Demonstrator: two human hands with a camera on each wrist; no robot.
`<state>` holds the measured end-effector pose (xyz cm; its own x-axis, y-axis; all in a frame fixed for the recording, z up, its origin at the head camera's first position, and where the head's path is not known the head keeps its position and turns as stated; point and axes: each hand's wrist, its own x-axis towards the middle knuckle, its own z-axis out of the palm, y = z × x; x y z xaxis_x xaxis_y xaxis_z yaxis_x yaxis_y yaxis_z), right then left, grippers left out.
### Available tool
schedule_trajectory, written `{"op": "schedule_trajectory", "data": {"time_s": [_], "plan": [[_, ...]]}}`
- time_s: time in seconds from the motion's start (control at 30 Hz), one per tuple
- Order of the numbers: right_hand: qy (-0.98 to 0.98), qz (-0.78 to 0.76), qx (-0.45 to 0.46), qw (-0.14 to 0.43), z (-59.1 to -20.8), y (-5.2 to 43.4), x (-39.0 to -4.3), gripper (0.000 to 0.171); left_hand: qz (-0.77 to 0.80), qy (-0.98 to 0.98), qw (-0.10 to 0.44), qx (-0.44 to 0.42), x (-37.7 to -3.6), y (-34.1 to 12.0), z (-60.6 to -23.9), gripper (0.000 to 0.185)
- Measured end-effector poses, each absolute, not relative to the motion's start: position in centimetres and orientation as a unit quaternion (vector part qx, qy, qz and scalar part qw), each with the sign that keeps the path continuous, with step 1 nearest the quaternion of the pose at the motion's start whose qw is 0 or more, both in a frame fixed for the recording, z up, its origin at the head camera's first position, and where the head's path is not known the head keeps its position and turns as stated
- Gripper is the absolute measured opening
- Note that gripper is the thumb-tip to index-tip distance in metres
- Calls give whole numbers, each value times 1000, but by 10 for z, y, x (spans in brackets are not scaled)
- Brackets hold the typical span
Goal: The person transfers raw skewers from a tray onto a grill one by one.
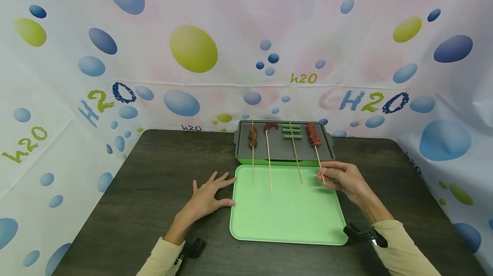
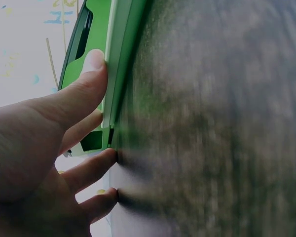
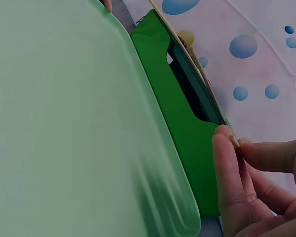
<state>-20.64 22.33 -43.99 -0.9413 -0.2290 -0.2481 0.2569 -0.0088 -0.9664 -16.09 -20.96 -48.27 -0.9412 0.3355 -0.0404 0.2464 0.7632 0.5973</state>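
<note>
Four skewers [image 1: 269, 156] show in head view only

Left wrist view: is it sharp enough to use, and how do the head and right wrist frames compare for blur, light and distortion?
Left wrist view: dim, the dark table smeared by blur, only the left hand at the light green tray readable. Head view: evenly lit, sharp, with wide-angle bending at the backdrop edges. Right wrist view: the tray is soft and washed out, the right hand clearer.

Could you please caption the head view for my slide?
Right hand pinches the rightmost skewer; left hand steadies the green tray.
</note>
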Motion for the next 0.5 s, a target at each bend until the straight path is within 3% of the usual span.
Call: {"op": "schedule_trajectory", "data": {"time_s": [0.27, 0.5], "plan": [[713, -686, -15, 143, -443, 225, -198, 52, 305, 934, 82, 166, -162, -215, -478, 76], [779, -622, -70, 43, -467, 222, -181, 50, 317, 931, 82, 160, -162, -231, -472, 62]]}}
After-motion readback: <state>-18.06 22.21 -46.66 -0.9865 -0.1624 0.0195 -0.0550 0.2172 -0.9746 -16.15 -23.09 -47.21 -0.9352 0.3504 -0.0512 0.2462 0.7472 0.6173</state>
